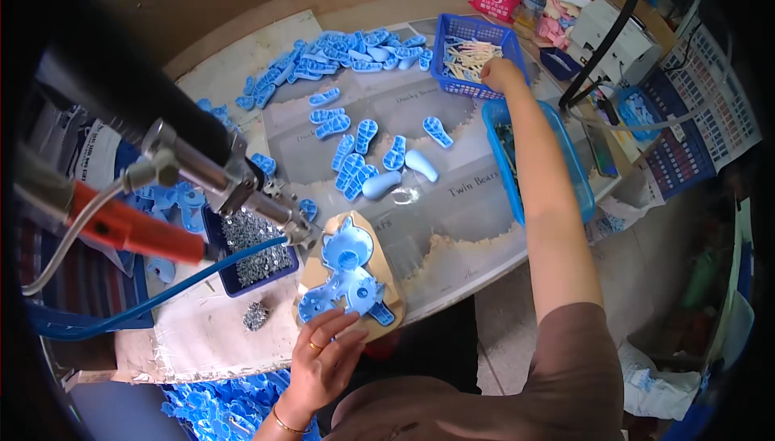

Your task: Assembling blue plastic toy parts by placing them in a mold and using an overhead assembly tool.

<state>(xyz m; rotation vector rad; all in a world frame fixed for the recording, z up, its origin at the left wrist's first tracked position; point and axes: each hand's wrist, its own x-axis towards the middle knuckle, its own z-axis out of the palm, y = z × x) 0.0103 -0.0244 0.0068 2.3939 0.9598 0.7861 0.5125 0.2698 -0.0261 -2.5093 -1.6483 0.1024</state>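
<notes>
My left hand (327,356) is at the near edge of a blue plastic shell part (349,267), its fingers apart and the tips against the part's lower rim. That part lies hollow side up in a tan jig (389,287) at the table's front edge. My right arm stretches far forward to a dark blue basket (452,81) of thin cream and pinkish sticks (468,57). Over these sticks my right hand (502,75) bends, its fingers drawn together; whatever they pinch is hidden. A screwdriver-like powered tool (274,211) hangs just left of the jig.
A dark tray of small metal screws (258,251) stands left of the jig, beside a blue hose (178,296). Loose blue shell pieces (351,174) lie mid-table, with a larger heap (339,52) behind. A light blue tray (581,191) sits under my right forearm.
</notes>
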